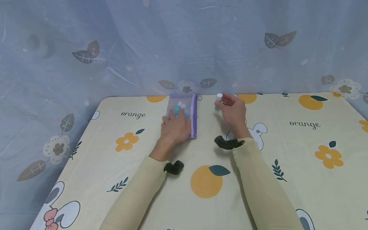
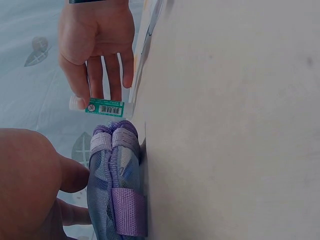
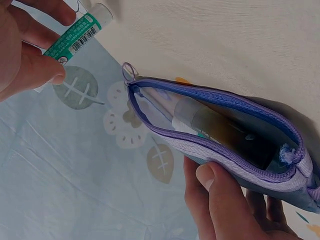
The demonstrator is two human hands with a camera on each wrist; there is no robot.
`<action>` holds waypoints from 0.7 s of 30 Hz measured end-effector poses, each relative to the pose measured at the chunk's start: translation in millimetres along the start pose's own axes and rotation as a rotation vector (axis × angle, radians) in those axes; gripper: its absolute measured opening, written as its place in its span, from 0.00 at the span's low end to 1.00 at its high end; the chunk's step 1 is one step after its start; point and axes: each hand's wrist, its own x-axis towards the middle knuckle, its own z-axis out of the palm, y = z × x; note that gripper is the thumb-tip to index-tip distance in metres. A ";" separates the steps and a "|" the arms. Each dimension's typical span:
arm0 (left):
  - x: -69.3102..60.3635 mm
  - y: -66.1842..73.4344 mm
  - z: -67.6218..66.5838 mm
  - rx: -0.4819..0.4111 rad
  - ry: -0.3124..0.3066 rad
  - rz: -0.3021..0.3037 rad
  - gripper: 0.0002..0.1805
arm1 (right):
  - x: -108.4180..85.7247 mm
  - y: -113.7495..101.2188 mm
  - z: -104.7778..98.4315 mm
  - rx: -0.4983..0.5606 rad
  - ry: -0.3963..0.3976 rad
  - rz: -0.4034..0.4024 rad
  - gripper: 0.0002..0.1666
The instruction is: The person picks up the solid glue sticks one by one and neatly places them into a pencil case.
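Note:
My right hand (image 1: 234, 112) pinches a glue stick (image 3: 77, 37) with a green label and white cap between thumb and fingers. It holds the stick upright, to the right of the pouch and apart from it. My left hand (image 1: 175, 128) rests on top of a purple mesh zip pouch (image 1: 194, 111), fingers spread, its thumb near the pouch's lip. In the right wrist view the zip mouth gapes, and another glue stick (image 3: 215, 127) with a clear end lies inside. Teal-and-white items (image 1: 178, 108) show through the mesh in the head view.
The pouch lies near the far edge of a table with a cream orange-print cloth (image 1: 255, 198). A blue-grey patterned curtain (image 1: 179, 41) hangs just behind that edge. A small zip-pull ring (image 1: 199, 98) sits at the pouch's far corner.

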 end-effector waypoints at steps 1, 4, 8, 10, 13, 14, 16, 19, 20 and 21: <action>-0.1 0.1 -0.1 0.000 0.001 0.002 0.35 | 0.1 -0.1 0.1 0.000 0.000 0.002 0.31; -0.3 0.2 -0.1 -0.001 0.001 0.005 0.35 | 0.6 -0.2 0.6 0.002 0.000 0.006 0.30; -0.4 -0.6 0.2 -0.002 0.000 0.005 0.35 | 1.1 0.0 1.1 -0.002 0.000 0.006 0.30; -0.3 -1.0 0.4 -0.004 -0.001 0.008 0.35 | 1.1 -0.1 1.2 -0.010 0.001 0.002 0.29; -0.2 -1.4 0.6 -0.003 -0.005 0.010 0.35 | 1.0 -0.1 1.3 -0.020 0.002 -0.002 0.28; -0.2 -1.3 0.6 -0.005 -0.005 0.010 0.35 | 1.1 -0.1 1.4 -0.020 0.004 -0.004 0.28; -0.1 -1.1 0.4 -0.004 -0.007 0.009 0.35 | 1.6 0.3 1.6 -0.019 0.004 -0.005 0.27; -0.2 -0.6 -0.2 -0.004 -0.004 0.008 0.35 | 2.4 0.6 2.4 -0.017 0.006 -0.005 0.26; -0.1 -0.6 -0.2 -0.003 -0.004 0.008 0.35 | 2.8 0.8 2.7 -0.016 0.007 -0.004 0.26; -0.1 -0.8 -0.2 0.000 -0.004 0.008 0.35 | 2.9 0.9 3.1 -0.017 0.007 -0.004 0.26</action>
